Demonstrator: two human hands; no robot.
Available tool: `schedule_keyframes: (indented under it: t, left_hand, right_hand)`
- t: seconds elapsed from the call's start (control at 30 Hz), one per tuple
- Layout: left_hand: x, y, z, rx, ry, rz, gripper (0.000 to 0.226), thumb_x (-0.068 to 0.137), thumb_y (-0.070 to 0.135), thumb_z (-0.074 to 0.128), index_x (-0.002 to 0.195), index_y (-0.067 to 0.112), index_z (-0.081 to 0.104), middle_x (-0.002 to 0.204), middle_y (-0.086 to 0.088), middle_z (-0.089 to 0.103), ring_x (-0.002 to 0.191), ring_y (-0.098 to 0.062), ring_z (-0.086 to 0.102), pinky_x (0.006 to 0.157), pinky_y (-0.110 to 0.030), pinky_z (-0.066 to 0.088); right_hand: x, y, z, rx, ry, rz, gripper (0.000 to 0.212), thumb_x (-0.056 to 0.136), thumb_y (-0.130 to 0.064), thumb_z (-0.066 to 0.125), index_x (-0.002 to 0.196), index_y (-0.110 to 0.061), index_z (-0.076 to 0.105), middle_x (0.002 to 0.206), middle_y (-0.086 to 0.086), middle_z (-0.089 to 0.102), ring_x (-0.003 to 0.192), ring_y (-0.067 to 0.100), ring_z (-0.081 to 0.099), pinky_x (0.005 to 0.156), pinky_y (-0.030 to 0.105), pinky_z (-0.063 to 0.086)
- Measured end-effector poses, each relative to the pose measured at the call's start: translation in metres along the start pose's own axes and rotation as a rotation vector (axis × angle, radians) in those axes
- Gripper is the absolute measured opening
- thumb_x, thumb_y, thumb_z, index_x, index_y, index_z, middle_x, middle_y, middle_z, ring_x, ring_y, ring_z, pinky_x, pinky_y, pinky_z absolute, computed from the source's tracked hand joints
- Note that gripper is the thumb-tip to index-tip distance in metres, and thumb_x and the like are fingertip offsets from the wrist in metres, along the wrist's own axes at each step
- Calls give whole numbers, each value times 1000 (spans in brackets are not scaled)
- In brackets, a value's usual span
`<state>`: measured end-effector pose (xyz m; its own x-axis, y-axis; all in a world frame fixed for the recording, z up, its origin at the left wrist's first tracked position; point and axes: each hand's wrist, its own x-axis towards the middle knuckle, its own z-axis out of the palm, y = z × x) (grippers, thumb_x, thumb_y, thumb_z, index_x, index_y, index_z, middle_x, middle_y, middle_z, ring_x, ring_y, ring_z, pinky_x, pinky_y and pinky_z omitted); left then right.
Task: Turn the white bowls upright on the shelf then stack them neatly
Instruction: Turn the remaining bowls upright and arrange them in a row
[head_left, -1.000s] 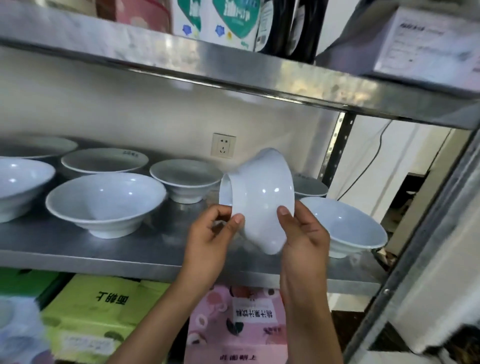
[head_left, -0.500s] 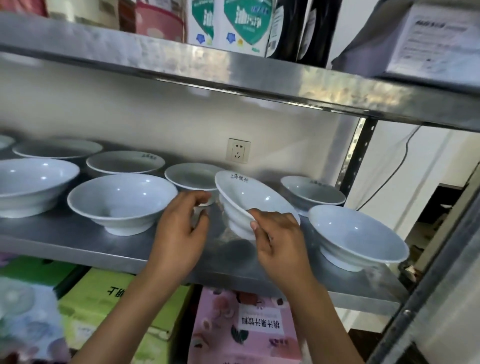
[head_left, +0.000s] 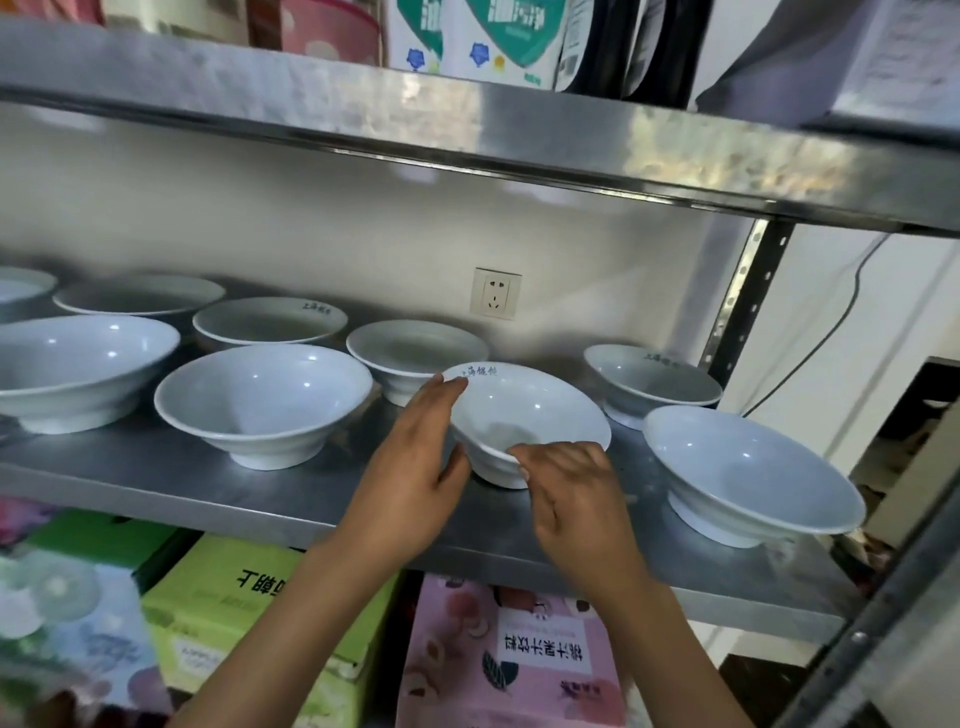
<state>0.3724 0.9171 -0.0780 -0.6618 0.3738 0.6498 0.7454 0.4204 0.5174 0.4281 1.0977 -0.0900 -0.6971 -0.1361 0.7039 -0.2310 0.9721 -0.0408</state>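
Holding an upright white bowl (head_left: 524, 410) on the shelf (head_left: 156, 483), left hand (head_left: 410, 467) with grip spread along its rim, right hand (head_left: 576, 499) with grip pinching its near edge.

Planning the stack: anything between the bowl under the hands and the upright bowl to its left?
Nothing visible: bare shelf between centre bowl and left bowl; only the left hand is on that side.
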Motion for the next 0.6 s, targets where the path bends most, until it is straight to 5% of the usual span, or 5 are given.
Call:
schedule_keyframes:
  t: [0.2, 0.5, 0.6]
  left_hand:
    - [3, -5, 12, -36, -53, 37, 65, 87, 10, 60, 145, 19, 32, 154, 3, 29, 144, -5, 20, 116, -19, 19]
    - [7, 0, 20, -68, -96, 86, 77, 78, 23, 77, 143, 24, 35, 149, 7, 36, 137, -4, 32, 110, -7, 19]
    - [8, 5, 21, -66, -110, 84, 77, 77, 31, 77, 142, 26, 37, 151, 8, 35, 140, -3, 28, 114, -19, 23]
  right_hand:
    - [-12, 6, -10, 61, -5, 35, 32, 75, -1, 60, 103, -15, 69, 94, -4, 71, 88, 15, 60, 84, 28, 42]
    - [-28, 20, -26, 140, -73, 144, 33, 87, -11, 54, 117, -21, 64, 113, -6, 66, 108, 12, 55, 94, 36, 47]
    - [-32, 15, -34, 229, -56, 215, 41, 92, -13, 51, 131, -22, 54, 126, -6, 60, 120, 10, 50, 103, 36, 44]
